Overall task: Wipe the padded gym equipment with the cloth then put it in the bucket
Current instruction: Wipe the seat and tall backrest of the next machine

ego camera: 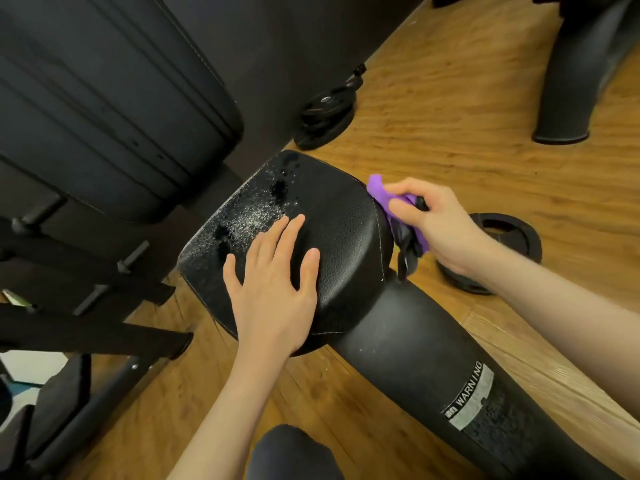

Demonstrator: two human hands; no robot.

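Note:
A black padded seat (332, 216) of a gym machine fills the middle of the head view, its far left part speckled with wet droplets. My left hand (273, 282) lies flat on the pad's near side, fingers spread and straight. At the pad's right edge my right hand (436, 223) grips a purple cloth (384, 199), bunched against the seam; a dark strip hangs below the hand. No bucket is in view.
The seat sits on a thick black post (450, 368) with a WARNING label. A large black back pad (104, 98) looms at upper left, frame bars (86, 299) at left. Weight plates (325, 116) and a black ring (509, 233) lie on the wooden floor.

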